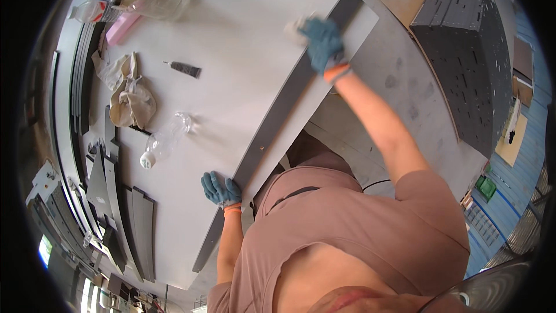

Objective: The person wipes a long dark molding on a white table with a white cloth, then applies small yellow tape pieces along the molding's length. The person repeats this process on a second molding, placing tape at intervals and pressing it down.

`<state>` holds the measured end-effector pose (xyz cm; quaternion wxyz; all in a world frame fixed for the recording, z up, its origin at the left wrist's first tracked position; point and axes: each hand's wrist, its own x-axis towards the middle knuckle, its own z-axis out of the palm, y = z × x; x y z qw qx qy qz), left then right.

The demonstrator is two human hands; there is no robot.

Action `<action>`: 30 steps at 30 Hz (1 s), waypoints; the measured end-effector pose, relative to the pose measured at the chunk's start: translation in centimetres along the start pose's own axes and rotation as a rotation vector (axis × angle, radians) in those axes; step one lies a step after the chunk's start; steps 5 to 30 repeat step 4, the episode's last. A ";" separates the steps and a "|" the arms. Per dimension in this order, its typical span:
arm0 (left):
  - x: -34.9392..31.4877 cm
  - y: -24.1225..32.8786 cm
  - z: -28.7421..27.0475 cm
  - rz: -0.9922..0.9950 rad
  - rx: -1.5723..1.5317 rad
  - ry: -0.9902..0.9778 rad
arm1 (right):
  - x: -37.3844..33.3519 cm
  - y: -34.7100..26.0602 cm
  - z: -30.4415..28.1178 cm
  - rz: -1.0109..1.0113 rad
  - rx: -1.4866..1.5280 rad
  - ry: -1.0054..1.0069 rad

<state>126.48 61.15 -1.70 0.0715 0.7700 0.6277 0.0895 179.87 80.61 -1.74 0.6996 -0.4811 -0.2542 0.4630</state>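
Note:
A long, narrow dark grey board [278, 113] with small holes lies slantwise along the near edge of the white table. My left hand [220, 190], in a blue-grey glove with an orange cuff, holds the board near its lower end, its fingers curved over the far edge. Toward the upper end is my right hand [323, 45], gloved the same way and smeared by motion. Its closed fingers press a whitish cloth [296, 28] at the board's far edge; the cloth is blurred and partly hidden by the hand.
On the table lie a small dark tube [184, 69], a clear plastic bottle [166, 139], beige cloth gloves [132, 98] and a pink block [123, 28]. Several dark strips [141, 232] line the left side. A stack of dark panels [463, 52] stands at right.

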 end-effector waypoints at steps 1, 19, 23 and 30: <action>-0.4 0.0 0.1 -0.010 0.010 -0.004 | -2.9 -0.6 1.3 -0.207 -0.752 -0.285; -0.8 -0.5 0.3 -0.034 0.014 -0.028 | -9.4 -0.6 5.4 0.171 -0.286 -0.168; -0.8 -0.5 0.3 -0.034 0.014 -0.028 | -9.4 -0.6 5.4 0.171 -0.286 -0.168; -0.8 -0.5 0.3 -0.034 0.014 -0.028 | -9.4 -0.6 5.4 0.171 -0.286 -0.168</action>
